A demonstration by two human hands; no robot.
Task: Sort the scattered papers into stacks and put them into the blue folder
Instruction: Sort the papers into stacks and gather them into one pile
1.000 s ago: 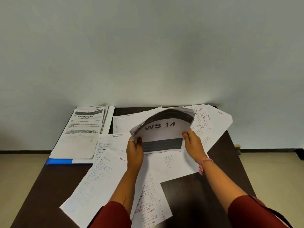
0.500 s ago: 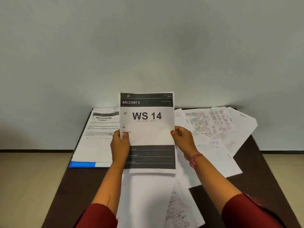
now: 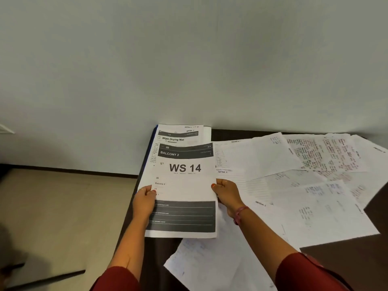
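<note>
Head view: both hands hold one printed sheet (image 3: 184, 185) headed "BALCONY 2" and "WS 14", with dark bands across its top and bottom. The left hand (image 3: 144, 199) pinches the sheet's left edge, thumb on the printed face and fingers curled behind. The right hand (image 3: 227, 194) pinches the right edge the same way, thumb on top; a pink band (image 3: 239, 215) circles that wrist. The hands sit on opposite sides of the sheet, at about the same height. Both arms wear dark red sleeves (image 3: 117, 278).

The sheet lies over the left end of a dark table (image 3: 346, 267), its upper part overlapping a stack (image 3: 178, 135) whose top page reads "Wipe Drying Mat". That stack sits at the table's far left corner, against the wall (image 3: 189, 59). A thin blue strip, the folder (image 3: 154, 135), shows along the stack's left edge; the rest of it is hidden under the paper. Whether the sheet already touches the stack cannot be told.

Loose papers (image 3: 304, 185) with handwriting cover the table to the right of the sheet, overlapping one another at mixed angles, and one more lies near the front edge below the sheet. Some carry small "Section" labels. Bare table shows at the right front corner. Beige floor (image 3: 63, 217) lies to the left of the table.
</note>
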